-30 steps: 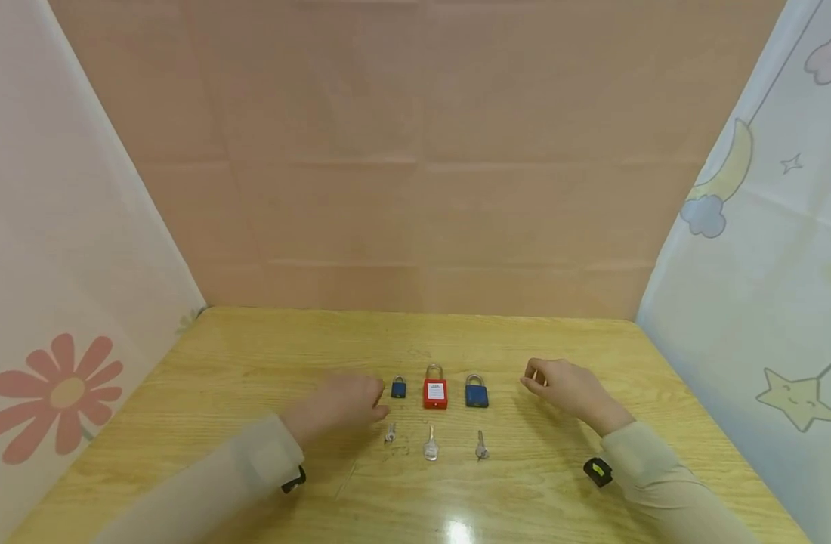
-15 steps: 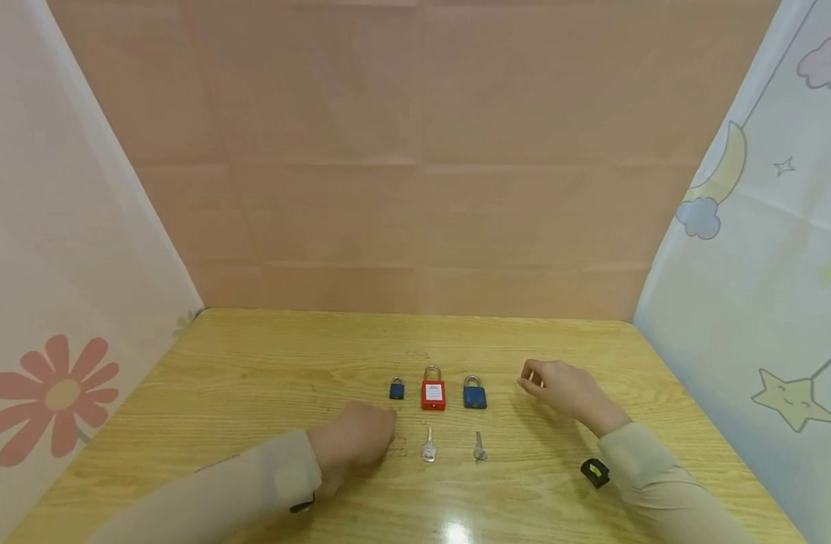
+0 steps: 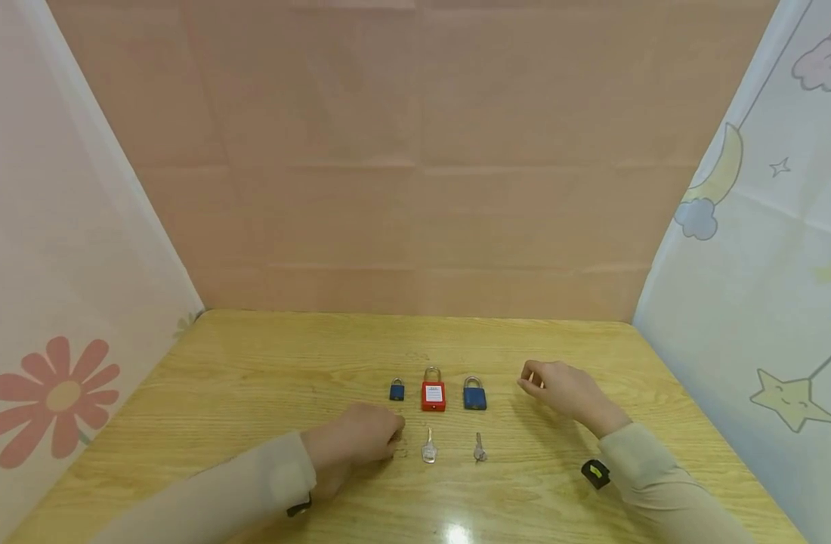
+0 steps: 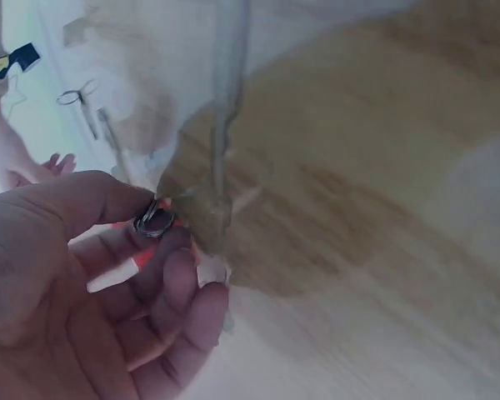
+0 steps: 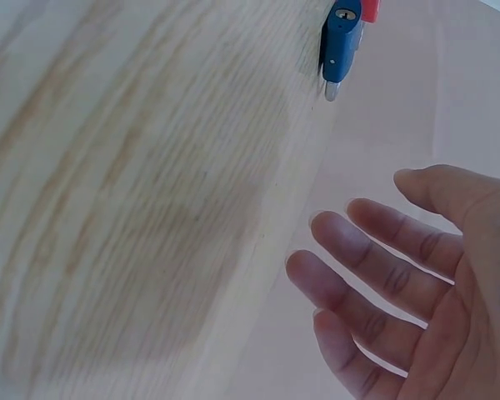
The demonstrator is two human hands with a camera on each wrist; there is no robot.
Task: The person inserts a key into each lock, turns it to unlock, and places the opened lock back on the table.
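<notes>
My left hand (image 3: 361,432) pinches a small metal key ring (image 4: 143,227) between thumb and forefinger, just above the table. In the head view that hand hides the ring; the small keys on it are unclear in the left wrist view. Ahead of its fingers lies a small blue padlock (image 3: 396,393), with a red padlock (image 3: 433,404) and a larger blue padlock (image 3: 474,398) in line to the right. Two keys lie below them: a left key (image 3: 429,452) and a right key (image 3: 480,452). My right hand (image 3: 565,391), loosely bent, holds nothing beside the larger blue padlock.
The wooden table (image 3: 286,347) carries everything and meets a tan backdrop (image 3: 415,189) at its far edge. White printed cloths stand at both sides, one with a red flower (image 3: 62,397) on the left. Each wrist wears a black strap-on device.
My left hand came back from beside the small blue padlock toward the small keys and took them up from the table by their ring. The right hand has stayed still.
</notes>
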